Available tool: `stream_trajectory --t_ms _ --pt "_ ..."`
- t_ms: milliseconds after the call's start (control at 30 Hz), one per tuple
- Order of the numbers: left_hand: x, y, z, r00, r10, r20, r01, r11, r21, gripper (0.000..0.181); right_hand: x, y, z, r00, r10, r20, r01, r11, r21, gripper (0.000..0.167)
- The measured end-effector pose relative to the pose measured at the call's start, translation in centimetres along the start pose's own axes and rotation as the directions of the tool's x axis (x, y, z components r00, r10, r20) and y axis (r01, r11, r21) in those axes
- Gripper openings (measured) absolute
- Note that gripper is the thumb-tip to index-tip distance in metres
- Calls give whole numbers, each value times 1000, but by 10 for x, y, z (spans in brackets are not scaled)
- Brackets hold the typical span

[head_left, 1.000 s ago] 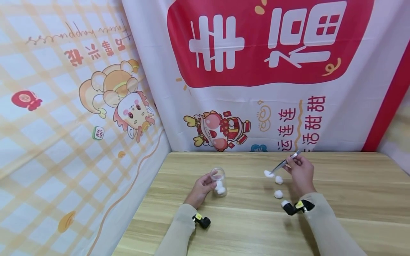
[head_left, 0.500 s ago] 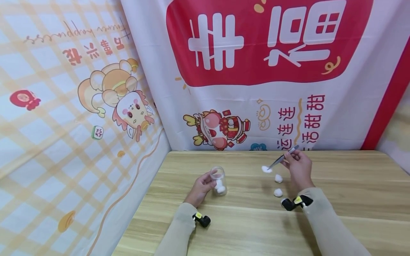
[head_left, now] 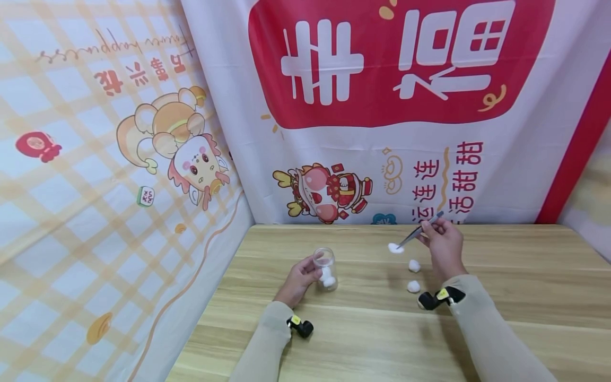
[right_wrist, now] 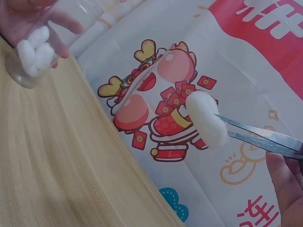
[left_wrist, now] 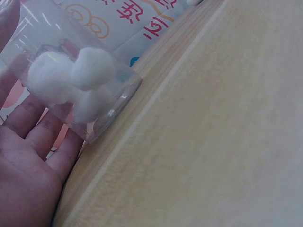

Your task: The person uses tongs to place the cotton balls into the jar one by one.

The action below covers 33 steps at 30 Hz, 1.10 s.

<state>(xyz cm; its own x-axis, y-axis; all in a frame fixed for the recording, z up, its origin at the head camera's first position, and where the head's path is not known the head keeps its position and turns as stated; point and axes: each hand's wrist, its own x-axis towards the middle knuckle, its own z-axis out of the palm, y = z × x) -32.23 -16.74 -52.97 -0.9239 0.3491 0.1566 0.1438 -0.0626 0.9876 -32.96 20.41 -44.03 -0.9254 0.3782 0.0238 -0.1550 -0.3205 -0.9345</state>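
Note:
My left hand (head_left: 300,279) holds a clear jar (head_left: 324,257) by its side, its mouth uncovered. Several cotton balls (left_wrist: 52,78) lie in the bottom of the jar, seen best in the left wrist view. My right hand (head_left: 445,248) pinches metal tweezers (head_left: 419,232). Between the tweezers' tips a cotton ball (right_wrist: 207,118) is held up off the table, to the right of the jar. In the right wrist view the jar stands at the upper left, apart from the held cotton ball.
Two loose cotton balls, a farther one (head_left: 414,266) and a nearer one (head_left: 413,286), lie on the wooden table (head_left: 372,339) left of my right wrist. Behind the table hangs a printed cloth (head_left: 382,138). Another printed cloth (head_left: 95,228) borders the left side.
The right hand has moved slightly left and up in the view, carrying the cotton ball in the tweezers. The left hand and jar stay almost where they were.

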Motion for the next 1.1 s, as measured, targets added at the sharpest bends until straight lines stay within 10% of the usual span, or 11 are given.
stream_trajectory --t_ms 1100 --pt "1 -3 -2 1000 -5 -1 5 1000 14 55 -7 -5 18 999 -49 22 49 999 25 21"
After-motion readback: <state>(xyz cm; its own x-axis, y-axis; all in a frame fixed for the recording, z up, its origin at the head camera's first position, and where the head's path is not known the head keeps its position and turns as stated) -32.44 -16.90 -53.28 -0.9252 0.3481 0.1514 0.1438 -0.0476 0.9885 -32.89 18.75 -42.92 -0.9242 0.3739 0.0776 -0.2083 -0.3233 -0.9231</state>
